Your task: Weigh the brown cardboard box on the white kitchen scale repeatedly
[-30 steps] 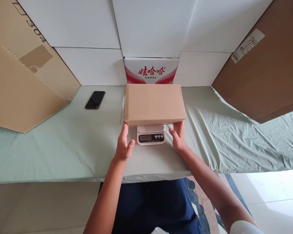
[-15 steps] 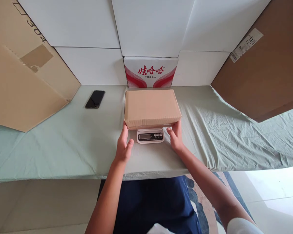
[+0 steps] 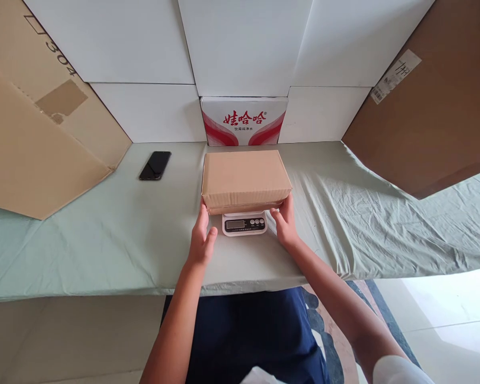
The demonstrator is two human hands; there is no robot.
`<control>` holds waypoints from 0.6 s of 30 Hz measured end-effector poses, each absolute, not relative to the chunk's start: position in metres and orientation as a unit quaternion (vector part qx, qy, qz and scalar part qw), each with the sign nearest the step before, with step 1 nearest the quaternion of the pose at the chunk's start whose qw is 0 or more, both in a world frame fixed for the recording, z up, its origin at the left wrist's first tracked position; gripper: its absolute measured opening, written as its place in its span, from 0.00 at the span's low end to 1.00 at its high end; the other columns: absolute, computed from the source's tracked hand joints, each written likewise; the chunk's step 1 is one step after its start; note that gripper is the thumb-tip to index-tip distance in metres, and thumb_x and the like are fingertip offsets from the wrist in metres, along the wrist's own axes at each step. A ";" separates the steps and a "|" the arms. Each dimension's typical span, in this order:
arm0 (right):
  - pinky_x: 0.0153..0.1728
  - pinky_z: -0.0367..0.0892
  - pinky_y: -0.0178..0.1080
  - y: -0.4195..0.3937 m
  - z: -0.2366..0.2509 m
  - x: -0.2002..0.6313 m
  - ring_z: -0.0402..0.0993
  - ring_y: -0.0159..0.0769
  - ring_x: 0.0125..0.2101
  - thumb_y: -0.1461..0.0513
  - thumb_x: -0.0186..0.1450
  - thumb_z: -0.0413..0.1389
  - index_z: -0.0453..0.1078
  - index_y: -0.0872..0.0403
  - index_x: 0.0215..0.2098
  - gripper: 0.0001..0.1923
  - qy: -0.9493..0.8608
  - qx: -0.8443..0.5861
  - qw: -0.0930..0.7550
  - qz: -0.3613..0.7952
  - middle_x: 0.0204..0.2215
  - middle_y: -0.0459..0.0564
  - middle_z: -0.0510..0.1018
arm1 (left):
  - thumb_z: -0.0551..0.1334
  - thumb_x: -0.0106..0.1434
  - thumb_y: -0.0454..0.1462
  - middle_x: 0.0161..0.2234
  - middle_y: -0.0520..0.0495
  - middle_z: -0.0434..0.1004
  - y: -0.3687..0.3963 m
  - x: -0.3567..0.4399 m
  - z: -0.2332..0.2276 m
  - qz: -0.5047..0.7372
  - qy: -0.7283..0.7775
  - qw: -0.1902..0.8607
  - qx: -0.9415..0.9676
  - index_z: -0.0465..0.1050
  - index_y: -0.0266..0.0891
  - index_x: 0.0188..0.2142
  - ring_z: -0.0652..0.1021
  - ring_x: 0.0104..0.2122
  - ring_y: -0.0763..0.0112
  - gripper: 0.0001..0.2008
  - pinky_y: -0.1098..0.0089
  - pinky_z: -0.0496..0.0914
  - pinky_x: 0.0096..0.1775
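Observation:
A closed brown cardboard box (image 3: 246,173) sits over a white kitchen scale (image 3: 245,224), covering the scale's platform. Only the scale's front strip, with a dark display and several round buttons, shows below the box. My left hand (image 3: 202,237) grips the box at its near left corner, its fingers along the side and partly hidden, the thumb standing apart. At the near right corner my right hand (image 3: 285,221) holds the other side, its thumb beside the scale and its fingertips hidden by the box. Whether the box's full weight rests on the scale I cannot tell.
A black phone (image 3: 155,165) lies on the green cloth-covered table (image 3: 104,240) to the left. Behind stands a white and red carton (image 3: 244,121) against white panels (image 3: 244,48). Large cardboard sheets flank the table at left (image 3: 44,144) and right (image 3: 432,117).
The camera view has shifted slightly. Both hands stay at the box's near corners, and the box remains over the scale.

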State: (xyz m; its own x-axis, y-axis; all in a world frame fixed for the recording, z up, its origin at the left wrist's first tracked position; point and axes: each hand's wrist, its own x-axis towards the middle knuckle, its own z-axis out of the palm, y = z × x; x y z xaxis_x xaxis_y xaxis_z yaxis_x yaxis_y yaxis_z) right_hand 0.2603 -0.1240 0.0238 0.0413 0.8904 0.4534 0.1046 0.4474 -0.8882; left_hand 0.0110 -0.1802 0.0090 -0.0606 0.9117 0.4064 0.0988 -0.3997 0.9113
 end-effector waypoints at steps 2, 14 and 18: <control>0.60 0.69 0.56 -0.124 0.024 0.260 0.70 0.49 0.54 0.42 0.66 0.56 0.59 0.37 0.66 0.33 -0.607 -0.408 0.595 0.333 0.56 0.51 0.72 | 0.58 0.67 0.61 0.77 0.43 0.42 -0.180 0.012 0.009 0.594 0.426 0.347 0.587 0.45 0.48 0.76 0.47 0.76 0.51 0.45 0.53 0.47 0.74; 0.66 0.63 0.62 -0.122 0.032 0.267 0.65 0.53 0.67 0.45 0.69 0.54 0.59 0.37 0.67 0.30 -0.559 -0.399 0.643 0.340 0.67 0.51 0.68 | 0.56 0.69 0.59 0.77 0.44 0.43 -0.177 0.014 0.017 0.581 0.417 0.360 0.599 0.43 0.47 0.76 0.46 0.76 0.52 0.44 0.52 0.46 0.74; 0.62 0.69 0.58 -0.123 0.032 0.264 0.70 0.52 0.60 0.43 0.67 0.55 0.65 0.41 0.63 0.29 -0.581 -0.392 0.631 0.332 0.61 0.54 0.72 | 0.56 0.68 0.60 0.77 0.44 0.43 -0.177 0.014 0.019 0.579 0.419 0.372 0.593 0.43 0.47 0.77 0.46 0.76 0.52 0.45 0.54 0.46 0.74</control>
State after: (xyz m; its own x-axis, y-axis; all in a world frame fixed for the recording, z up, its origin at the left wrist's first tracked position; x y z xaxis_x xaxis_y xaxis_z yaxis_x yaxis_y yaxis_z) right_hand 0.2641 -0.1231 0.0318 0.1045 0.8749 0.4729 0.0357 0.4719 -0.8809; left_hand 0.0145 -0.1771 0.0194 -0.0218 0.9266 0.3753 0.0658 -0.3733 0.9254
